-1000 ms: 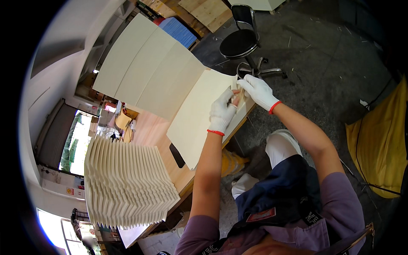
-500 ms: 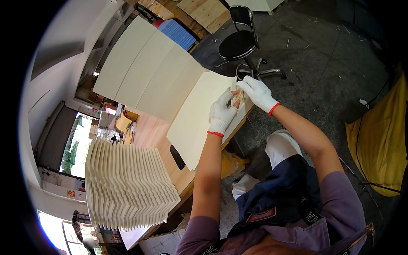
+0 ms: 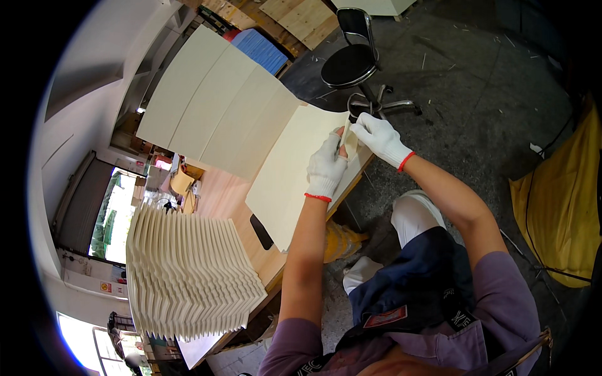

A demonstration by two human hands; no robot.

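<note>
A large cream sheet (image 3: pixel 285 169), paper or thin card, lies on the table with a narrow strip of its near right edge (image 3: pixel 347 133) turned up. Over that edge rests my left hand (image 3: pixel 326 164), in a white glove with bare fingertips, its thumb and finger closed against the strip. My right hand (image 3: pixel 381 139), gloved in white too, is closed at the upper end of the same edge, fingers bent and pinching near the corner. What exactly lies under its fingers is hidden.
Folded cream sheets (image 3: pixel 188 269) form a wavy stack on the table's left. Tall cream panels (image 3: pixel 219 100) stand behind the sheet. A dark flat object (image 3: pixel 261 232) lies beside it. A black wheeled chair (image 3: pixel 351 66) stands beyond the corner; a yellow cover (image 3: pixel 561 200) hangs at right.
My left hand has shifted slightly left, and its fingertips sit lower against the strip. The turned-up strip looks narrower and straighter. My right hand has hardly moved, its fingers curling a little more.
</note>
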